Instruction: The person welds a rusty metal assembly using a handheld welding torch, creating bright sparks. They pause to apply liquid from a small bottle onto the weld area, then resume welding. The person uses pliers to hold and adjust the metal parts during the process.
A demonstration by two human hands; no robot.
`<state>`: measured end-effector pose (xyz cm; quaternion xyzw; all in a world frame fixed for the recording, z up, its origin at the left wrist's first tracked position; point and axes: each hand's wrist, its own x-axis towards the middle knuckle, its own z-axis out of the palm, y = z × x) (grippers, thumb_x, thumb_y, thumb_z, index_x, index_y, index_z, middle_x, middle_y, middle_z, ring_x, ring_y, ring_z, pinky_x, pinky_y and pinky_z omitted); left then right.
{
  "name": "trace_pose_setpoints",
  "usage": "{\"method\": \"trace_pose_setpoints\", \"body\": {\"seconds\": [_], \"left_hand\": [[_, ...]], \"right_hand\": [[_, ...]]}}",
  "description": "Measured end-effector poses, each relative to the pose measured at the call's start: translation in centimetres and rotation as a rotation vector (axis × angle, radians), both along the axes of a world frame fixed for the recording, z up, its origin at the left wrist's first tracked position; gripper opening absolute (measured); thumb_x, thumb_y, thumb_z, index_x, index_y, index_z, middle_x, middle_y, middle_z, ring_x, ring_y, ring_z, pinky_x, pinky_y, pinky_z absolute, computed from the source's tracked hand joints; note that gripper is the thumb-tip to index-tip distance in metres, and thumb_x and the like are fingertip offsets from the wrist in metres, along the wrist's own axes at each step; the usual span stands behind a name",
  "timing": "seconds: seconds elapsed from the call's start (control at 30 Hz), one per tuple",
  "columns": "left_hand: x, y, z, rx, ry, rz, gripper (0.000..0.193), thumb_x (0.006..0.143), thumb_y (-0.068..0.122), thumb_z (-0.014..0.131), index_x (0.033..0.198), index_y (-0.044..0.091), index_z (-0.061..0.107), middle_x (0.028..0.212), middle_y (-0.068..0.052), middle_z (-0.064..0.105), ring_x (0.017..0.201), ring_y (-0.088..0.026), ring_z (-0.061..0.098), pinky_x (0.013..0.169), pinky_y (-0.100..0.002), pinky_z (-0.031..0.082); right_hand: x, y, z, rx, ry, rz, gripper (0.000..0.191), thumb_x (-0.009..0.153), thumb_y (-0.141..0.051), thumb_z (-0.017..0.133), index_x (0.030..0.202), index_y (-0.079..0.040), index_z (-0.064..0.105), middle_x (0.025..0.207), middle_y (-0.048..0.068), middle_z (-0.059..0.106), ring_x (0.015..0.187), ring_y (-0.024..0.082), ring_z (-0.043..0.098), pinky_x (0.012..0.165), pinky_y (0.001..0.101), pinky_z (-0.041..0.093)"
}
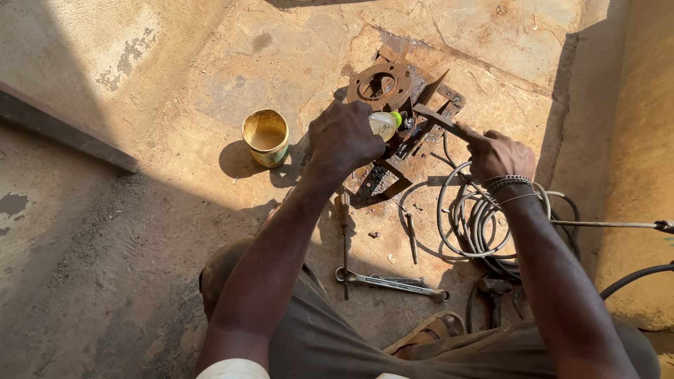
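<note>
My left hand (344,138) grips a small clear plastic bottle (385,124) with a green cap, tipped toward a rusty metal assembly (393,88) lying on the concrete floor. The assembly has a round flanged plate with a central hole and angle-iron pieces around it. My right hand (497,153), with bead bracelets at the wrist, holds a dark flat metal bar (437,119) whose far end rests on the assembly beside the bottle's cap.
A yellow tin can (265,136) stands left of the assembly. A coil of grey cable (477,217) lies under my right wrist. A combination wrench (393,283), a screwdriver (344,238) and a bolt (411,237) lie near my knees. A thin rod (611,224) runs off right.
</note>
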<state>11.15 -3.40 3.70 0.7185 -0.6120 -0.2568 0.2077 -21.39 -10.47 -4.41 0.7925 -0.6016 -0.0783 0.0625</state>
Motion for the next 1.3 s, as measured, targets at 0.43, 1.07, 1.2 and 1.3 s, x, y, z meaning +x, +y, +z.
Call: {"method": "trace_pose_setpoints", "body": {"seconds": [0.43, 1.07, 1.2, 1.3], "left_hand": [[-0.4, 0.0, 0.3, 0.008, 0.004, -0.023, 0.04, 0.069, 0.026, 0.081, 0.105, 0.01, 0.074, 0.085, -0.009, 0.073, 0.077, -0.022, 0.069, 0.08, -0.04, 0.051], [-1.6, -0.4, 0.3, 0.063, -0.042, -0.051, 0.042, 0.073, 0.031, 0.081, 0.109, 0.011, 0.074, 0.089, -0.008, 0.075, 0.077, -0.022, 0.071, 0.079, -0.039, 0.052], [-1.1, -0.1, 0.2, 0.025, -0.072, -0.037, 0.044, 0.072, 0.032, 0.083, 0.107, 0.009, 0.072, 0.089, -0.011, 0.073, 0.08, -0.024, 0.069, 0.08, -0.041, 0.05], [-0.7, -0.1, 0.1, 0.022, -0.045, -0.031, 0.044, 0.072, 0.031, 0.083, 0.107, 0.008, 0.072, 0.089, -0.011, 0.073, 0.081, -0.024, 0.069, 0.081, -0.041, 0.049]], "right_hand": [[-0.3, 0.2, 0.7, -0.173, -0.487, 0.173, 0.028, 0.1, -0.011, 0.074, 0.128, -0.016, 0.072, 0.096, 0.004, 0.072, 0.075, 0.018, 0.062, 0.061, 0.0326, 0.05], [0.7, 2.5, -5.0, 0.083, -1.525, 0.072, 0.054, 0.109, -0.019, 0.053, 0.161, -0.017, 0.04, 0.071, 0.004, 0.062, 0.051, 0.009, 0.055, 0.047, 0.0273, 0.049], [0.7, 1.8, -4.1, 0.275, -0.543, -0.026, 0.052, 0.109, -0.02, 0.056, 0.159, -0.016, 0.043, 0.082, 0.007, 0.068, 0.063, 0.011, 0.061, 0.056, 0.0287, 0.051], [-0.7, 2.0, -1.7, 0.232, -0.799, -0.132, 0.054, 0.108, -0.021, 0.055, 0.16, -0.016, 0.043, 0.083, 0.008, 0.068, 0.065, 0.012, 0.063, 0.056, 0.0286, 0.052]]}}
